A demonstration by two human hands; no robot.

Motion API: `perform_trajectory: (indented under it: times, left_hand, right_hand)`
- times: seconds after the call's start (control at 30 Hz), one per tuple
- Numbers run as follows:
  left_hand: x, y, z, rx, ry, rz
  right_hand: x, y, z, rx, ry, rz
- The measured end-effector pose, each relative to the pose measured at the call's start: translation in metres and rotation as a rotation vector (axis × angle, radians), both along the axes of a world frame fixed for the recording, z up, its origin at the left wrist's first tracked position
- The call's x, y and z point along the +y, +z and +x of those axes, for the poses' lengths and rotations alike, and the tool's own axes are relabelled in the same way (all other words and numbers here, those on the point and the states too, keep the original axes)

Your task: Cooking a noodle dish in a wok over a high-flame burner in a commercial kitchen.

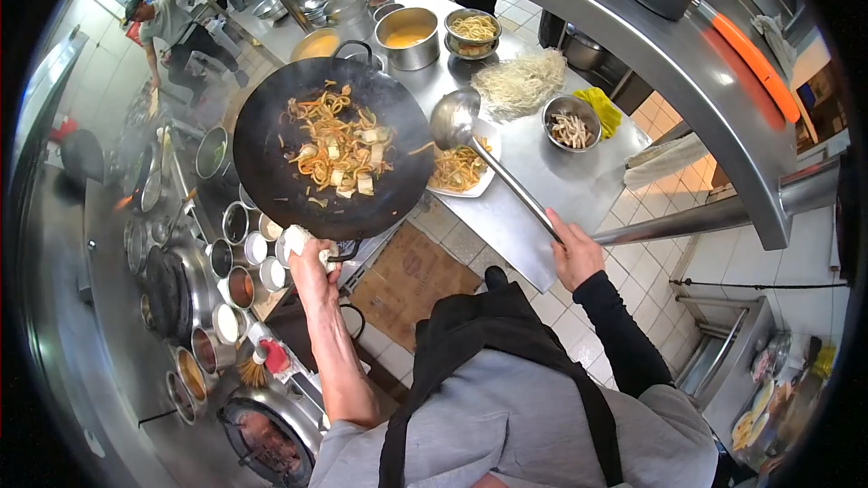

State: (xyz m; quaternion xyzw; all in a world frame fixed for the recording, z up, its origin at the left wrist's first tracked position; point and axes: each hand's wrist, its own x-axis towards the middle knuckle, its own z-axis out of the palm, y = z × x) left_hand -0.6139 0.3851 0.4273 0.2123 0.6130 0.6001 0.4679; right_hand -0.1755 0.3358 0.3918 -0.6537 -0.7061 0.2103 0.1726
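Observation:
With a white cloth (pixel 296 240) between palm and metal, my left hand (pixel 316 266) grips the near loop handle of a black wok (pixel 271 193). Stir-fried noodles (pixel 339 142) with pale cubes and vegetable strips lie in the wok. My right hand (pixel 578 252) is closed around the shaft of a steel ladle (pixel 456 118). The ladle's bowl hangs over a white plate (pixel 468 191), which carries more of the fried noodles (pixel 456 168). This plate stands on the steel table at the wok's right rim. One noodle strand lies between wok and plate.
On the steel table (pixel 536 217) are dry rice vermicelli (pixel 522 85), a bowl of pale strips (pixel 571 123), a yellow cloth (pixel 600 112), and a pot of orange liquid (pixel 407 30). Several seasoning pots (pixel 241 287) line the stove at left. Another person (pixel 166 30) stands at far left.

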Motion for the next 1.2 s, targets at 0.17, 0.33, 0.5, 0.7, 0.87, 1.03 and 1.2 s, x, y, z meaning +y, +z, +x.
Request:
perform_trajectory:
  times: [0.17,0.33,0.5,0.7,0.87,1.03,1.2]
  left_hand:
    - [-0.003,0.0,0.005,-0.058,0.003,-0.006]
    - [-0.005,0.0,0.015,-0.105,-0.015,0.011]
    - [-0.003,0.001,0.02,-0.127,-0.038,0.008]
    - [0.005,-0.009,0.002,-0.188,-0.066,-0.042]
    - [0.002,-0.025,-0.031,-0.336,-0.114,-0.061]
    - [0.006,-0.017,-0.024,-0.32,-0.195,-0.052]
    - [0.017,0.008,-0.001,-0.173,-0.204,-0.044]
  right_hand:
    - [0.059,-0.024,-0.071,0.639,-0.016,-0.167]
    - [0.126,0.007,-0.183,1.009,-0.105,-0.475]
    - [0.13,0.022,-0.214,1.179,-0.039,-0.597]
    - [0.086,-0.008,-0.116,0.59,0.441,-0.275]
    - [0.045,0.005,-0.033,0.036,0.286,-0.08]
    - [0.083,0.018,-0.066,-0.047,0.055,0.047]
    - [0.145,-0.034,-0.113,0.427,0.029,0.167]
